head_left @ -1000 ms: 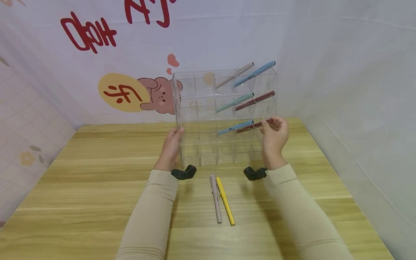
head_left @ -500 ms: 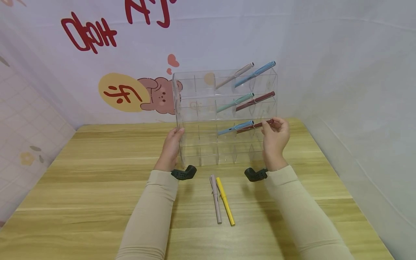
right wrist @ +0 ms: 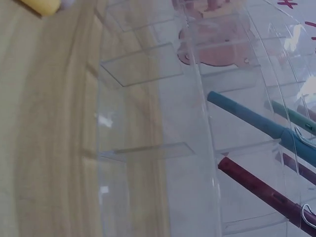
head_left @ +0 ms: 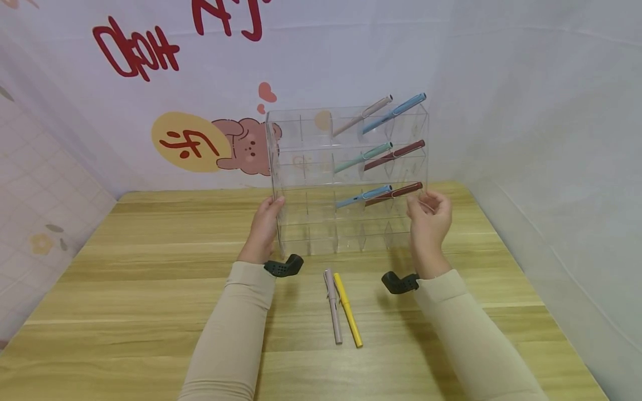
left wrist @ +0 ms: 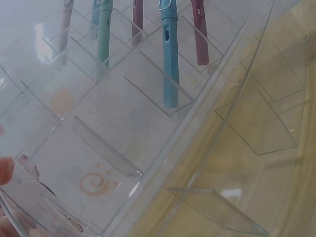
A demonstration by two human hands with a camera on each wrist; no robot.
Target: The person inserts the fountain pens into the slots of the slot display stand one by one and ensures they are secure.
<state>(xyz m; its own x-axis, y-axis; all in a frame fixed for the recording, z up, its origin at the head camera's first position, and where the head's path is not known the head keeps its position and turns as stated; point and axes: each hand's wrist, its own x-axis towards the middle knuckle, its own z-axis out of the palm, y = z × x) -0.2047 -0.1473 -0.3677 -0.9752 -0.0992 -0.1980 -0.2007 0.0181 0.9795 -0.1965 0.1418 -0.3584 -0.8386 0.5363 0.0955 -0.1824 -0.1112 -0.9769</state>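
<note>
A clear acrylic pen rack (head_left: 321, 240) with tiers of small compartments stands upright on the table. My left hand (head_left: 264, 225) grips its left side edge, thumb in front; fingertips (left wrist: 6, 170) show at the left wrist view's edge. Beside the rack's right side, my right hand (head_left: 431, 223) has loosely bent fingers with nothing between them, just below the cap end of a dark red pen (head_left: 396, 193). That pen lies slanted in the third tier, beside a blue pen (head_left: 363, 196). No fingers show in the right wrist view.
Higher tiers hold a beige pen (head_left: 362, 116), a light blue pen (head_left: 394, 113), a green pen (head_left: 363, 158) and another dark red pen (head_left: 394, 155). A greyish-lilac pen (head_left: 333, 309) and a yellow pen (head_left: 348, 312) lie on the table (head_left: 165, 312). A printed cloth (head_left: 210, 72) hangs behind.
My right hand has let go of the dark red pen in the third tier and moved slightly down and right. The left hand and rack stay in place.
</note>
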